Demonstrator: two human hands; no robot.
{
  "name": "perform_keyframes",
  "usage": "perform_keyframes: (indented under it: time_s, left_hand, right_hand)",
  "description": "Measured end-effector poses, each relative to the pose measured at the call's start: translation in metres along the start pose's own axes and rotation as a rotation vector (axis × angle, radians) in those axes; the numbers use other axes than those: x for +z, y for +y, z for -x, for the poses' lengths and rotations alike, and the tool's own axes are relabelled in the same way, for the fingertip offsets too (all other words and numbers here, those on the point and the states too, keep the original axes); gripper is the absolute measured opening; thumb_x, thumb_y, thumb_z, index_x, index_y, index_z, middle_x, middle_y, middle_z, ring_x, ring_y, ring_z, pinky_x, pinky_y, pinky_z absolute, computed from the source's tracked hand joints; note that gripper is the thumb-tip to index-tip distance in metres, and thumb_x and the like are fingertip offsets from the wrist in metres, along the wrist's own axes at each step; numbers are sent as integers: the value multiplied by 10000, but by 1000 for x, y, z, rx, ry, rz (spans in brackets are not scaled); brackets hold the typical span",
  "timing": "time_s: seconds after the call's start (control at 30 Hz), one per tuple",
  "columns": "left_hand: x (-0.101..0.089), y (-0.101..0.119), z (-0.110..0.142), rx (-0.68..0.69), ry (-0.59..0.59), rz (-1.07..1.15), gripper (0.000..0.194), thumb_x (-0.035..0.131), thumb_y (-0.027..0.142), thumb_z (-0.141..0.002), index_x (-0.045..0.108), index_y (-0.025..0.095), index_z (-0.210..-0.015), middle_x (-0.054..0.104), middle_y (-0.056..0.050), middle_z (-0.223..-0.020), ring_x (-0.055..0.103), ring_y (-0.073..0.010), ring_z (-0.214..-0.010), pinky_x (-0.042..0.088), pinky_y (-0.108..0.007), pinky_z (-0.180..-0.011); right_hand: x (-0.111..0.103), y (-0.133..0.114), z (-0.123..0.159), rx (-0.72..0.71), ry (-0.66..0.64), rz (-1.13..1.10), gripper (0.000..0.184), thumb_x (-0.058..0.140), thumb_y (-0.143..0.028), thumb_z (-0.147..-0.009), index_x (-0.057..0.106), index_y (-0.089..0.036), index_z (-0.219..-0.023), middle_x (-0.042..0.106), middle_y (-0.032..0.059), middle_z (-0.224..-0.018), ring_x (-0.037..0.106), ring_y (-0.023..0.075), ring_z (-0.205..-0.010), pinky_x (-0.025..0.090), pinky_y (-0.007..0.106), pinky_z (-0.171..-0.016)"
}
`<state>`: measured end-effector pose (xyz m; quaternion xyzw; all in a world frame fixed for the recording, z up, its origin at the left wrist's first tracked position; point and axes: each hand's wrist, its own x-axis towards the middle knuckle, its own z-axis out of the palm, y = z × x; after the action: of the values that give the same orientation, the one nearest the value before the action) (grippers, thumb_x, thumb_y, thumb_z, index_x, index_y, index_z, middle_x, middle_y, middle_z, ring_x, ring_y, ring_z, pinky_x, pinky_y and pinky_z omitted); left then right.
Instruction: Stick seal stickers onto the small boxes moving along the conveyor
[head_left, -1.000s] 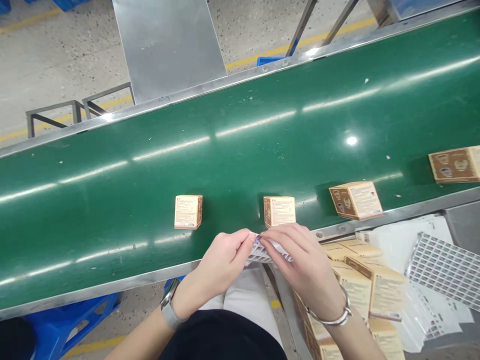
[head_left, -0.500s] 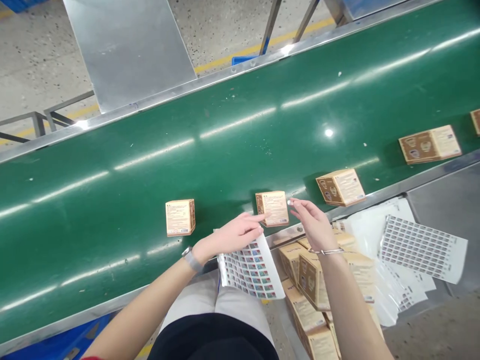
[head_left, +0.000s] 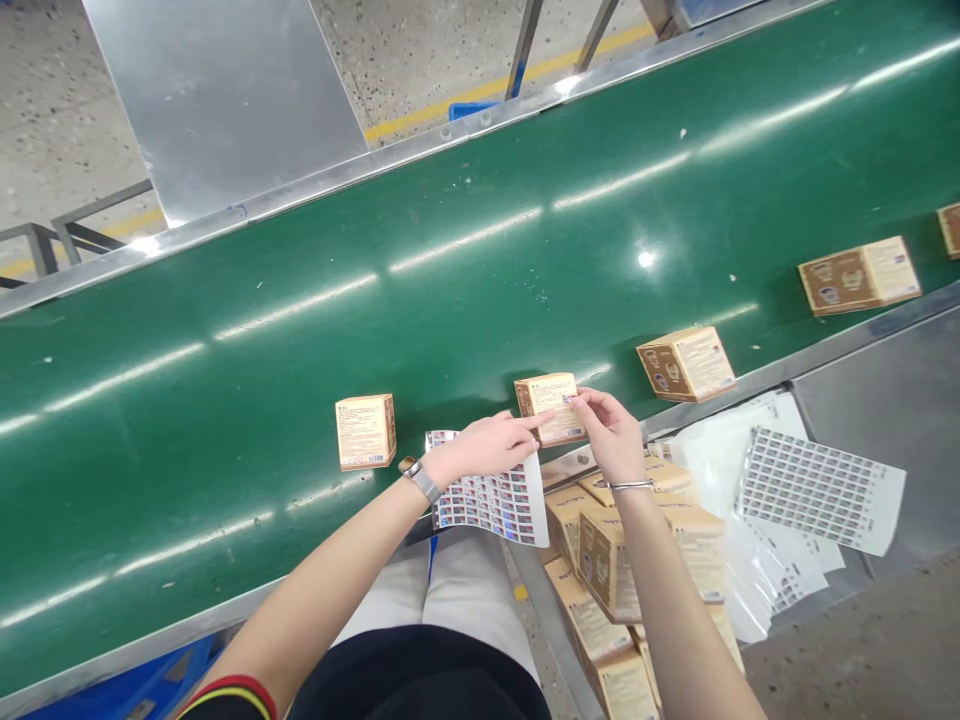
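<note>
A small brown-and-cream carton sits at the near edge of the green belt, printed side up. My right hand pinches a small sticker against the carton's top face, near its right edge. My left hand reaches in from the left, its index finger stretched onto the same carton. Under that hand hangs a sheet of stickers, gripped by the hand, with the holding fingers partly hidden. Another carton stands to the left on the belt, and a further carton to the right.
More cartons sit farther right along the belt. Below my right arm, stacked cartons fill the near side. Beside them, sticker sheets and clear plastic lie on a metal surface. A metal rail borders the belt.
My right hand has brought the sticker leftward from beside the carton onto its top face. My left hand and its sheet have shifted slightly, the sheet now higher. The view has moved a little.
</note>
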<state>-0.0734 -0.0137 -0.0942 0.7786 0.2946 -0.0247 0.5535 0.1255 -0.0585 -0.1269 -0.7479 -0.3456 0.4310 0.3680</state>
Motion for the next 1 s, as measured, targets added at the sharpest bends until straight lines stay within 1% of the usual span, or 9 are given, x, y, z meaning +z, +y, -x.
perform_keyframes:
  time_s: [0.23, 0.4, 0.53, 0.6, 0.7, 0.73, 0.8, 0.9, 1.0]
  left_hand:
    - [0, 4, -15, 3, -9, -8, 415, 318, 253, -960, 317, 169, -554, 490, 88, -1482, 517, -153, -748, 451, -354, -803]
    - [-1, 12, -23, -32, -11, 55, 387, 359, 251, -938, 361, 171, -559, 464, 52, -1508, 553, -125, -694, 414, -288, -618]
    - [-8, 23, -13, -64, 137, 198, 398, 378, 282, -955, 436, 178, -575, 538, 2, -1450, 617, -146, -780, 444, -283, -675]
    - [-16, 27, 5, -89, 269, 323, 388, 379, 311, -966, 552, 181, -644, 625, -38, -1351, 641, -171, -879, 464, -286, -766]
    - [-31, 28, 45, -215, 491, 514, 380, 364, 378, -981, 673, 170, -911, 740, -54, -987, 648, -182, -837, 480, -279, -726]
    - [-36, 28, 60, -273, 552, 546, 423, 352, 420, -984, 670, 157, -893, 729, -52, -871, 641, -179, -769, 479, -277, -679]
    - [-41, 26, 91, -390, 646, 570, 469, 361, 486, -979, 659, 138, -881, 706, -62, -813, 638, -181, -725, 488, -283, -645]
    - [-39, 29, 130, -432, 804, 420, 396, 432, 438, -965, 572, 158, -1208, 661, -127, -1206, 666, -227, -978, 537, -339, -775]
    - [-29, 43, 153, -333, 941, -82, 448, 537, 363, -943, 460, 223, -1362, 476, -124, -1473, 449, -286, -1357, 389, -485, -1092]
  right_hand:
    - [3, 0, -4, -71, 179, 155, 353, 648, -548, -737, 581, -206, -798, 683, 94, -902, 672, 239, -860, 540, 439, -862]
    - [2, -3, -16, -78, 348, 231, 412, 676, -495, -732, 486, -210, -961, 642, 103, -980, 666, 205, -752, 558, 421, -778]
    - [-12, -25, -16, -139, 333, 266, 397, 645, -487, -773, 519, -203, -1019, 633, 139, -1109, 665, 221, -861, 533, 457, -869]
    - [-21, -44, -4, -177, 162, 249, 380, 622, -518, -807, 571, -210, -1023, 653, 123, -1115, 662, 238, -949, 523, 463, -910]
    - [-28, -72, 29, -143, -387, 131, 430, 662, -557, -799, 617, -224, -1068, 709, 94, -1040, 689, 244, -940, 579, 425, -828]
    - [-27, -80, 40, -115, -513, 89, 462, 714, -541, -768, 615, -224, -1089, 722, 88, -1023, 699, 242, -918, 597, 400, -785]
    - [-19, -93, 62, -63, -587, 13, 450, 747, -504, -761, 612, -216, -1080, 741, 74, -952, 715, 228, -849, 614, 352, -704]
    - [1, -105, 83, -13, -600, -54, 336, 700, -480, -819, 622, -206, -1000, 749, 58, -840, 723, 204, -756, 609, 307, -636]
    - [23, -113, 96, 15, -687, -66, 341, 690, -486, -824, 623, -208, -1012, 750, 50, -809, 723, 197, -723, 600, 291, -609]
